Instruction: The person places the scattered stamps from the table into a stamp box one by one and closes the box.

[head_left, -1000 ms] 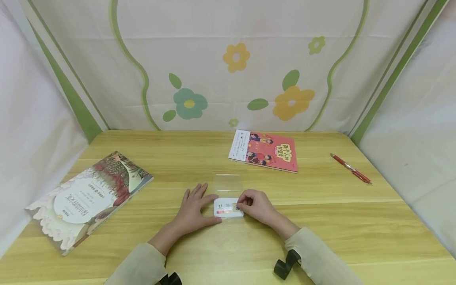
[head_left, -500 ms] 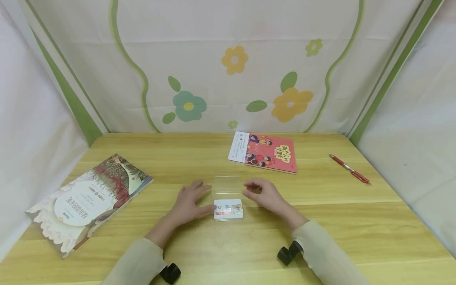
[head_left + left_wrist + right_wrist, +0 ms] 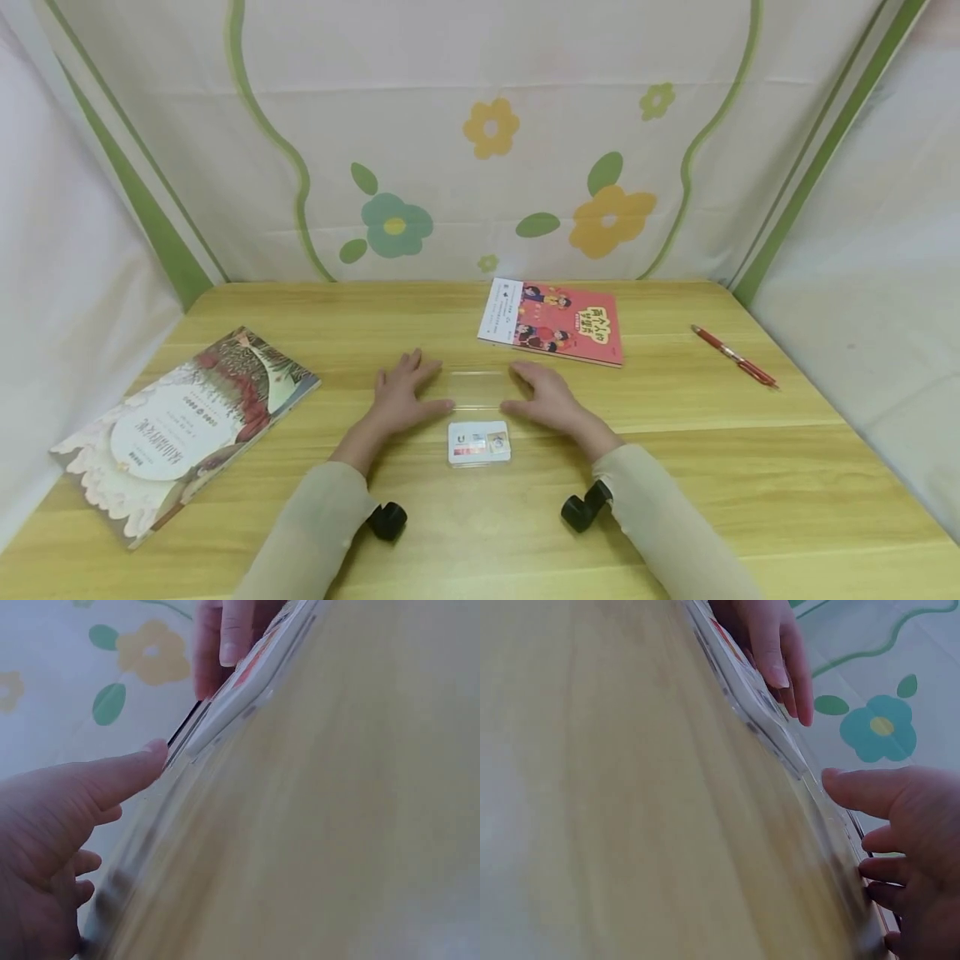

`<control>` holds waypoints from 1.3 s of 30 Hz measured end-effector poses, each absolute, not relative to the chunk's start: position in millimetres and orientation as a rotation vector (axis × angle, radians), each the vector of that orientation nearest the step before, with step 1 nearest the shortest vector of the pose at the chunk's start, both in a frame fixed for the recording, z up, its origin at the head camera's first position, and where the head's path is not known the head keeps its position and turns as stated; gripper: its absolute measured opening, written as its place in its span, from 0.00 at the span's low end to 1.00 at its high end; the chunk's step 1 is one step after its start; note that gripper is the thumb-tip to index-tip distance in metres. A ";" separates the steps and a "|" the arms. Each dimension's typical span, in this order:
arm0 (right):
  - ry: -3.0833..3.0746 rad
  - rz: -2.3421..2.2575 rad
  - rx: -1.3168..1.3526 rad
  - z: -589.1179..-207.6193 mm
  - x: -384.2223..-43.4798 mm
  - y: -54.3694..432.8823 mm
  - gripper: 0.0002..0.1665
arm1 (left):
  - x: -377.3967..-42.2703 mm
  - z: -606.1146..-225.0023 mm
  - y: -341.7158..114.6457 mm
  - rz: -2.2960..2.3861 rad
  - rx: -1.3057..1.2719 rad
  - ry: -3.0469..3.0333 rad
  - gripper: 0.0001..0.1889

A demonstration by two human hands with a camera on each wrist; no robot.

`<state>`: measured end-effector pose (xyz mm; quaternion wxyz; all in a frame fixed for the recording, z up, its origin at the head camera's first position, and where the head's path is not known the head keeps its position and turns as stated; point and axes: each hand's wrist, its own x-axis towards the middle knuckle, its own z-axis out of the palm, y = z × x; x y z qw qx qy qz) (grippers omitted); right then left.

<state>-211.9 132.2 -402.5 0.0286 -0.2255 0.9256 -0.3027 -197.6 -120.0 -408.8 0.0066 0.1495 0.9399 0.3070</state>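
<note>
A small clear plastic case lies unfolded on the table, its transparent lid (image 3: 477, 390) laid flat on the far side. In its near half sits a white card-like insert (image 3: 480, 442) with red print and a gold square at the right. My left hand (image 3: 397, 402) is at the lid's left edge, thumb and fingers spread. At the right edge is my right hand (image 3: 551, 402), thumb apart from relaxed fingers. Both thumb tips are near the lid's hinge side; whether they touch it I cannot tell. The wrist views show the insert (image 3: 244, 690) edge-on, with nothing gripped in either hand.
A pink picture book (image 3: 562, 323) lies at the back, right of centre. Another illustrated book (image 3: 187, 425) lies slanted on the left, and a red pen (image 3: 733, 357) is at the far right. A flowered curtain (image 3: 450, 167) stands behind the wooden table (image 3: 712, 475).
My right hand has left the insert's right end and moved away to the lid's right edge. My left hand has shifted from beside the insert to the lid's left edge.
</note>
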 end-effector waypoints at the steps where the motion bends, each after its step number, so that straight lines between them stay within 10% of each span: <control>1: 2.872 -0.882 -0.713 -403.8 -212.7 131.5 0.41 | -198.7 -409.8 -119.6 0.934 0.470 2.943 0.38; 39: 2.630 -1.277 -0.717 -384.6 -164.7 138.1 0.39 | -144.0 -394.8 -113.1 1.134 0.602 2.946 0.35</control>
